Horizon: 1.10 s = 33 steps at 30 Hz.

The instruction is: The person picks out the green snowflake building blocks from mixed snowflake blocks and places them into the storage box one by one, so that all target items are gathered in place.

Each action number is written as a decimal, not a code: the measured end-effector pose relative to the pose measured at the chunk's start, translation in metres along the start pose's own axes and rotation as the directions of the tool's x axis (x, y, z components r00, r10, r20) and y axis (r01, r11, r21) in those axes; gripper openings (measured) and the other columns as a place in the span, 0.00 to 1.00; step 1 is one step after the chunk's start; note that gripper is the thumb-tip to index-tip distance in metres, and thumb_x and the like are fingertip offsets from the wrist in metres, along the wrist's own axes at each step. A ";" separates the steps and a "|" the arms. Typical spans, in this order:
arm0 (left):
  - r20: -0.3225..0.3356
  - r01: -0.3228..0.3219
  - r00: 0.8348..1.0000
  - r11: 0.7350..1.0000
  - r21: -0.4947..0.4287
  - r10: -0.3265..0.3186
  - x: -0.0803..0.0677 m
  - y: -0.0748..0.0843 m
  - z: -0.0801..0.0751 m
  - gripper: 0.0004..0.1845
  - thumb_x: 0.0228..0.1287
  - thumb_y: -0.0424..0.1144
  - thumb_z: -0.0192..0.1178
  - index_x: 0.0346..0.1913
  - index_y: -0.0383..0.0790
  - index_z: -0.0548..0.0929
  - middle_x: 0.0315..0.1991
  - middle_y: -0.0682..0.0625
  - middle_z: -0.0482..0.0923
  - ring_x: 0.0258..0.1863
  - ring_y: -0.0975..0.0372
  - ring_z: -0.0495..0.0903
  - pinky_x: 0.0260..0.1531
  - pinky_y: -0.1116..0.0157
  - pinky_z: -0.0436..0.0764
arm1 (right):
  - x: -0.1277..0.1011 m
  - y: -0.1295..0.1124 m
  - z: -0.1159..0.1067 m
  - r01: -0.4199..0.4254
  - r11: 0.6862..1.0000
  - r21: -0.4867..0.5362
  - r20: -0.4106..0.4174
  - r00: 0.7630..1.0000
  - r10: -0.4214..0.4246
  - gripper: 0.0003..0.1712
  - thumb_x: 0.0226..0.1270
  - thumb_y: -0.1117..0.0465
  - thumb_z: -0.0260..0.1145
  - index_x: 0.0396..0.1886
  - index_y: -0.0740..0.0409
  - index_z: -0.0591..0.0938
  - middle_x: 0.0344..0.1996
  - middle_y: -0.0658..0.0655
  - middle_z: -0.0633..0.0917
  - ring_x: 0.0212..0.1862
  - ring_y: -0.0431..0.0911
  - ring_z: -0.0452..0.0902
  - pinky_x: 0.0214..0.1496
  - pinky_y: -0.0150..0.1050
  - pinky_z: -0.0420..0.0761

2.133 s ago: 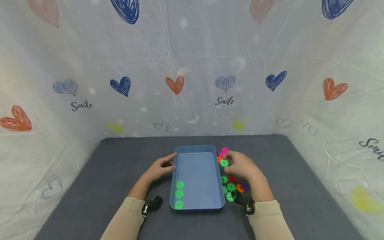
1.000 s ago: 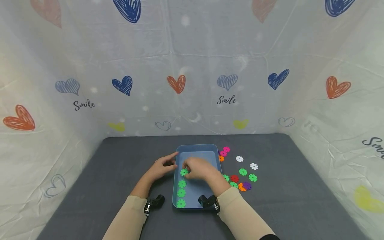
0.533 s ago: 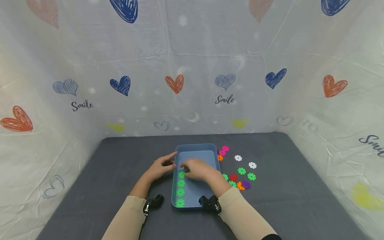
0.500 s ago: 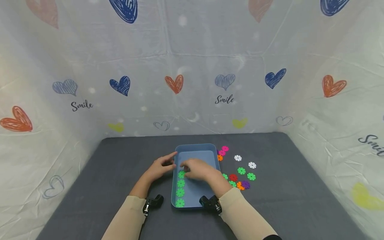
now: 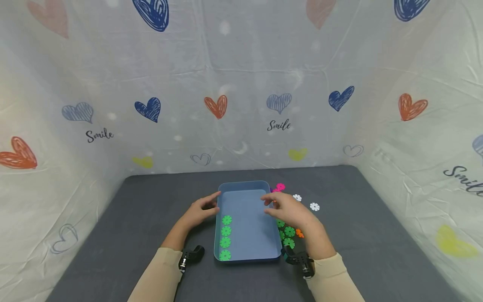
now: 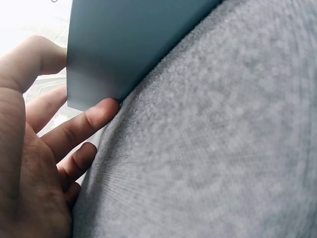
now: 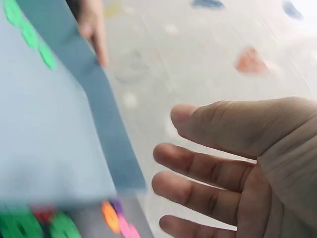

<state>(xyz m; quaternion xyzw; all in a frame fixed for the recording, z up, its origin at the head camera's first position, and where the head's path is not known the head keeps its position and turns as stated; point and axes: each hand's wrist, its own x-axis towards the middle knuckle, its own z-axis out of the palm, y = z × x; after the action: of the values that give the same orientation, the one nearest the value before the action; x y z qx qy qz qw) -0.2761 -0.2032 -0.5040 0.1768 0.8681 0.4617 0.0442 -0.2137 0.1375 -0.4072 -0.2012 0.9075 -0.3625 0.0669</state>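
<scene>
Four green flower pieces [image 5: 226, 231] lie flat in a line along the left side of the blue tray [image 5: 250, 226], from its lower left corner to about halfway up, just below the middle of the frame. The left hand [image 5: 200, 211] rests against the tray's left wall, its fingers loosely extended and touching the outside without wrapping round it. The right hand [image 5: 289, 209] hangs over the tray's right edge, thumb and fingers parted with nothing between them, as the right wrist view bears out. Just beyond that edge, partly hidden by the hand and forearm, are loose green pieces [image 5: 289, 232], an orange piece [image 5: 299, 233] and, higher up, a pink piece [image 5: 280, 186]; two white pieces [image 5: 314, 206] lie further right on the dark surface [image 5: 166, 193]. A cloth printed with hearts [image 5: 241, 67] hangs behind. A firm push from the left hand could slide or tip the tray and skew the line, since nothing seems to fix the pieces. The right forearm or the black wrist camera [image 5: 298, 260] could brush the loose pieces if it dips low, and thin pieces bunched against the tray might come up together.
</scene>
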 end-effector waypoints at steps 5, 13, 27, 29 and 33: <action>-0.004 -0.012 1.000 1.000 -0.008 0.012 -0.001 -0.001 0.001 0.34 0.70 0.43 0.66 0.76 0.46 0.71 0.46 0.49 0.80 0.45 0.58 0.75 0.47 0.57 0.74 | -0.017 0.032 -0.022 -0.105 0.994 0.023 -0.097 0.990 0.107 0.21 0.73 0.61 0.68 0.64 0.58 0.82 0.49 0.55 0.84 0.45 0.48 0.78 0.43 0.44 0.80; -0.004 -0.012 1.000 1.000 0.004 0.012 -0.001 -0.001 0.001 0.34 0.70 0.43 0.67 0.76 0.46 0.71 0.46 0.49 0.79 0.45 0.57 0.75 0.48 0.56 0.74 | -0.028 0.080 -0.027 -0.299 0.953 -0.050 -0.138 0.947 0.290 0.20 0.65 0.63 0.74 0.55 0.67 0.85 0.39 0.57 0.83 0.39 0.50 0.77 0.42 0.49 0.78; -0.007 -0.007 1.000 1.000 -0.008 0.007 -0.001 0.000 0.001 0.33 0.70 0.42 0.67 0.76 0.46 0.71 0.45 0.50 0.79 0.45 0.58 0.74 0.47 0.56 0.74 | -0.024 0.103 -0.018 -0.377 0.922 -0.084 -0.195 0.914 0.356 0.17 0.55 0.59 0.78 0.41 0.64 0.86 0.31 0.55 0.81 0.33 0.49 0.74 0.37 0.45 0.73; -0.008 0.000 1.000 1.000 -0.005 0.000 -0.001 0.001 0.001 0.33 0.70 0.42 0.67 0.76 0.47 0.71 0.45 0.50 0.79 0.45 0.58 0.74 0.46 0.56 0.74 | -0.023 0.103 -0.018 -0.368 0.922 -0.119 -0.197 0.919 0.341 0.18 0.53 0.58 0.78 0.40 0.64 0.86 0.31 0.55 0.81 0.32 0.48 0.74 0.37 0.46 0.73; -0.009 0.009 1.000 1.000 0.005 -0.009 0.000 0.000 0.002 0.33 0.70 0.43 0.67 0.76 0.47 0.71 0.46 0.50 0.79 0.45 0.58 0.75 0.47 0.56 0.74 | -0.021 0.096 -0.019 -0.358 0.927 -0.110 -0.199 0.922 0.332 0.20 0.52 0.58 0.76 0.43 0.64 0.83 0.35 0.56 0.82 0.35 0.50 0.75 0.40 0.48 0.76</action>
<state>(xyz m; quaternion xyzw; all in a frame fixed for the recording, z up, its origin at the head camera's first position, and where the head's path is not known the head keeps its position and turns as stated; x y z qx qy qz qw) -0.2753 -0.2020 -0.5048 0.1708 0.8704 0.4599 0.0421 -0.2304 0.2215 -0.4598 -0.0091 0.9548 -0.2951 0.0343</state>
